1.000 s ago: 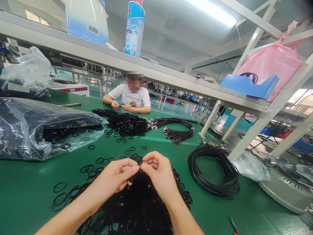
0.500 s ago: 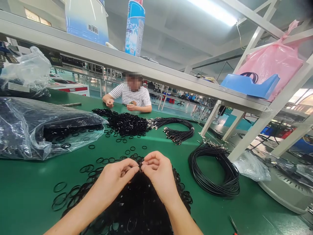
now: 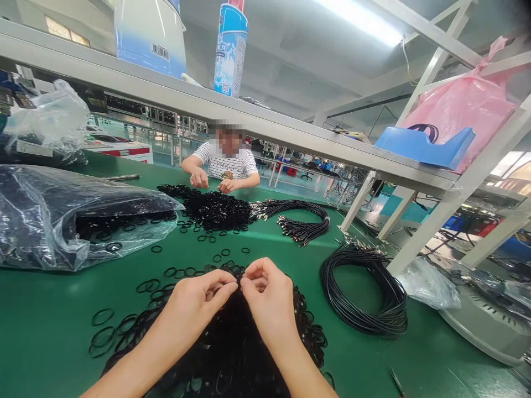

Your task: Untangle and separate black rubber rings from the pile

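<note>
Left of heaped black rings (image 3: 230,337), clear bag (image 3: 37,213); inside, more rings (image 3: 97,225)

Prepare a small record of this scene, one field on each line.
left hand: pinching pose above near black-ring pile; held item unclear
right hand: likewise, facing the left
surface: green table
right side: coiled black cables
left side: clear plastic bag containing black rings
opposite: person behind far black-ring pile
shelf: aerosol can, blue holder
</note>
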A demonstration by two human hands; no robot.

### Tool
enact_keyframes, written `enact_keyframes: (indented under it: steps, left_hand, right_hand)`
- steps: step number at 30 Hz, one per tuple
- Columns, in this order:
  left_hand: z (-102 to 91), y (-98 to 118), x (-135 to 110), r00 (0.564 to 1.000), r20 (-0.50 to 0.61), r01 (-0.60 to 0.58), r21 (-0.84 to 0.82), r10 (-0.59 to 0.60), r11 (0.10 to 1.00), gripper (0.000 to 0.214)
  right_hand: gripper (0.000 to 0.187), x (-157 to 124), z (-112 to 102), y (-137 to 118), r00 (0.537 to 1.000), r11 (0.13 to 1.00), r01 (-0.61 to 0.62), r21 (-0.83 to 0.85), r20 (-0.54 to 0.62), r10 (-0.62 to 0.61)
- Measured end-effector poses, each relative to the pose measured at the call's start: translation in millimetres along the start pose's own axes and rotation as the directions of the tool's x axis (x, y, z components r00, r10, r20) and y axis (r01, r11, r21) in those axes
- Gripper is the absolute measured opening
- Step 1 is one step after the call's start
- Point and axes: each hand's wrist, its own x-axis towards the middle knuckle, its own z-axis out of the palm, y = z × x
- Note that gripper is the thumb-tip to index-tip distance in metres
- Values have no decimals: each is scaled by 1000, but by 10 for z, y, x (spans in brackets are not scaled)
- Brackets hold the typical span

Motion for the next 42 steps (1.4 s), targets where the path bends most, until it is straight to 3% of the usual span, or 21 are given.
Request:
enact_keyframes:
  steps: [10, 15, 20, 23, 26, 29, 32, 38, 42]
  left_hand:
    - [-17, 16, 16, 998, 47, 53, -107, -48, 993, 27]
    - [-26, -22, 42, 989, 111, 123, -253, -98, 960, 28]
    - [-13, -85, 81, 970, 180, 223, -387, -163, 895, 36]
    - [-9, -112, 88, 965, 215, 226, -371, -153, 901, 43]
    - [-2, -136, 97, 969, 219, 194, -398, -113, 897, 44]
    - [5, -141, 109, 968, 243, 178, -469, -68, 865, 41]
    - [0, -124, 107, 965, 261, 166, -505, -33, 847, 39]
    - [-34, -135, 109, 977, 196, 173, -495, -84, 851, 34]
    - [-55, -185, 141, 983, 151, 165, -468, -106, 868, 32]
  right_hand:
    - [8, 5, -5, 3, 997, 995, -10, 98, 83, 2]
    - [13, 106, -107, 112, 998, 986, 40, -159, -40, -47]
    - [24, 130, -208, 148, 995, 884, 67, -463, 95, -26]
    - [28, 84, -217, 74, 986, 840, 150, -521, 146, -85]
    - [23, 27, -205, -24, 980, 874, 188, -447, 148, -135]
    - [10, -18, -168, -83, 970, 934, 180, -309, 212, -116]
    - [10, -30, -114, -82, 964, 970, 137, -200, 254, -84]
    - [14, 64, -99, 20, 987, 999, -35, -14, 155, 37]
    - [15, 127, -159, 109, 993, 995, -71, 69, 96, 64]
